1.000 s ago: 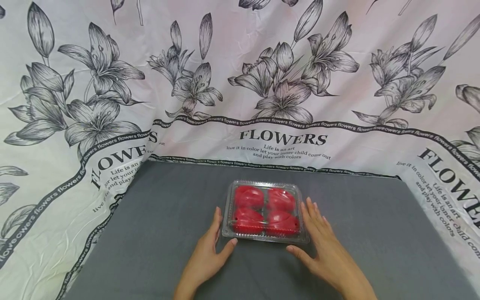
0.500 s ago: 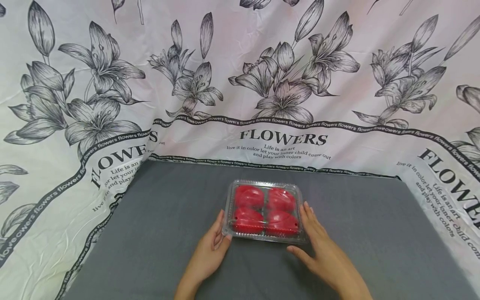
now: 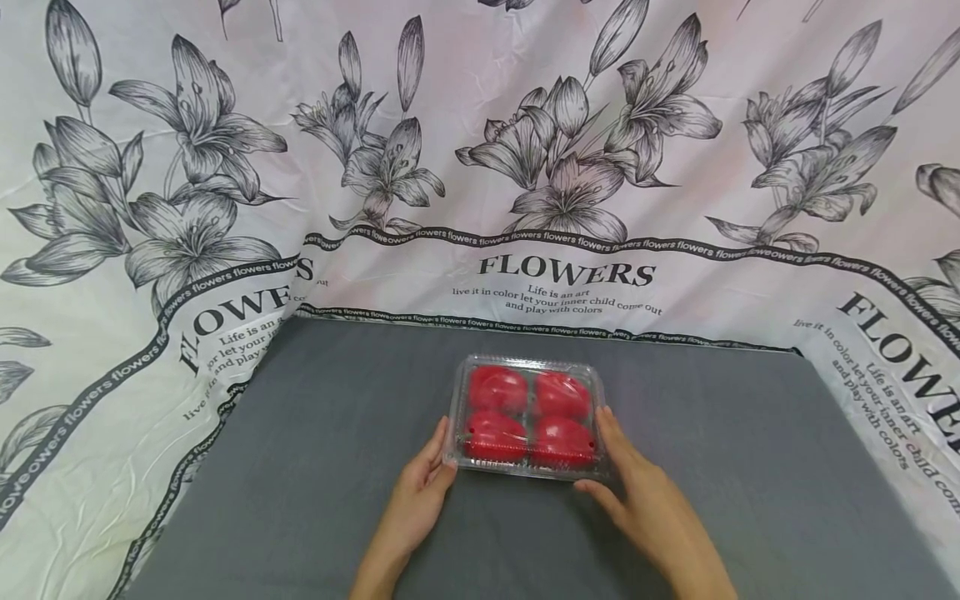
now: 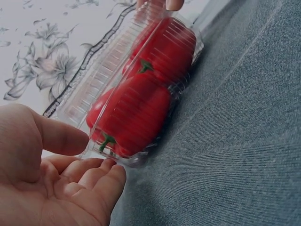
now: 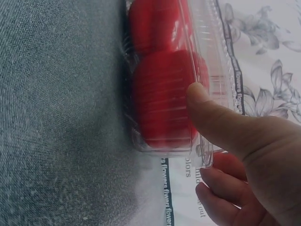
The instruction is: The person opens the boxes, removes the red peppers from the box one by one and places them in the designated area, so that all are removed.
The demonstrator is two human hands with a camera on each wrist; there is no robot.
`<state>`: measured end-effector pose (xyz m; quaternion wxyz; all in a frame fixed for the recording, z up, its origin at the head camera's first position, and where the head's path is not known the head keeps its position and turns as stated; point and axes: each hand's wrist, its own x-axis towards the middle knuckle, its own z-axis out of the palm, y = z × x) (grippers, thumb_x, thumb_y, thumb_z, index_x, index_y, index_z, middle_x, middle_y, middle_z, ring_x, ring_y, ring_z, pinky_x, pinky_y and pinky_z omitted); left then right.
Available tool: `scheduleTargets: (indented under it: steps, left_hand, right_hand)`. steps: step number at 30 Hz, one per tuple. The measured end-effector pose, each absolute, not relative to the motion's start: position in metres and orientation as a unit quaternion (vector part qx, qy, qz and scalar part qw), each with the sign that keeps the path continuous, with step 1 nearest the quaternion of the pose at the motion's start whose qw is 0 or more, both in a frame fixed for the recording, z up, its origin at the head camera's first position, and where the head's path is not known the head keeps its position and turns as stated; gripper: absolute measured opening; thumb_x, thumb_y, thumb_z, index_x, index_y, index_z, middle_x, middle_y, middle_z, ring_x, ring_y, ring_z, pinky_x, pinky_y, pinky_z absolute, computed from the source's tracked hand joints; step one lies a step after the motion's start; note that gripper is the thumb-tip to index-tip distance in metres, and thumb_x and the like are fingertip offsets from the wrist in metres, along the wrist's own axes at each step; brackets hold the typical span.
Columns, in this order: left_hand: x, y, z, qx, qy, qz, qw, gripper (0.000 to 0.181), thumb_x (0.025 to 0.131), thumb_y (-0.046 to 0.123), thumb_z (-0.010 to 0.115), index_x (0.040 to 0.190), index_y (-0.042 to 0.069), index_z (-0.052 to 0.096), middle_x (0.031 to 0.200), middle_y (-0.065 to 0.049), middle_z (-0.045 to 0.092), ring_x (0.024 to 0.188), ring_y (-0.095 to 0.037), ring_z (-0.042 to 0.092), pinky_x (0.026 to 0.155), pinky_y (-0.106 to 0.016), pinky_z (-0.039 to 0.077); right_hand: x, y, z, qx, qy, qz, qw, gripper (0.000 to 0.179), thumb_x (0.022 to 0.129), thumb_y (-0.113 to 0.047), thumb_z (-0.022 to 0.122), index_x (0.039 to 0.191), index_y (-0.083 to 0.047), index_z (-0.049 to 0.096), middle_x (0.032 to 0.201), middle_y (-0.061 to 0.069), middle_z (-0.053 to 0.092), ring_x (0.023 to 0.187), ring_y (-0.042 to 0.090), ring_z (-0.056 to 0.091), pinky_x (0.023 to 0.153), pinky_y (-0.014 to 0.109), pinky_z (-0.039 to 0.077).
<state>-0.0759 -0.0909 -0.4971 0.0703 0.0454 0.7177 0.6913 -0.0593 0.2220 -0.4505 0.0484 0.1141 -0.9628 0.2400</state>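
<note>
A clear plastic clamshell box point(image 3: 525, 472) lies lid up, close over the grey cloth, with several red bell peppers point(image 3: 497, 435) inside. Green stems show on the peppers point(image 4: 134, 110) in the left wrist view. My left hand point(image 3: 417, 500) holds the box's near left corner, thumb at the rim and fingers curled below it. On the other side my right hand point(image 3: 651, 504) grips the right edge. The right wrist view shows that thumb point(image 5: 211, 115) over the lid's rim, with the other fingers below the rim.
The grey cloth point(image 3: 337, 433) covers the tabletop around the box. White fabric point(image 3: 405, 275) printed with lilies and the word FLOWERS rises behind the table and along its left and right sides.
My left hand has drawn in from beside the box to hold its corner. My right fingers have moved closer round the right edge. The box stays in about the same place.
</note>
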Motion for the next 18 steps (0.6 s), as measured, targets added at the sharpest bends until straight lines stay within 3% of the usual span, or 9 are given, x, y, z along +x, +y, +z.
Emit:
scheduleTargets:
  steps: [9,18]
  left_hand:
    - [-0.077,-0.0885,-0.4936,0.035,0.722,0.688,0.065,0.063,0.108,0.005,0.053,0.166,0.005,0.028,0.169,-0.01,0.032,0.154,-0.021,0.033,0.121,-0.036,0.028]
    - [-0.0759,-0.0887,-0.4931,0.038,0.711,0.699,0.07,0.063,0.109,0.004,0.052,0.166,0.006,0.028,0.169,-0.01,0.033,0.153,-0.02,0.033,0.121,-0.03,0.028]
  right_hand:
    - [-0.0616,0.2232,-0.4503,0.115,-0.959,0.25,0.075,0.103,0.081,-0.028,0.093,0.166,-0.012,0.036,0.156,0.022,0.052,0.124,0.046,0.067,0.095,0.062,0.057]
    - [-0.0629,0.2245,-0.4525,0.102,-0.956,0.262,0.08,0.099,0.079,-0.028,0.094,0.163,-0.015,0.043,0.131,0.028,0.069,0.105,0.043,0.075,0.087,0.061,0.06]
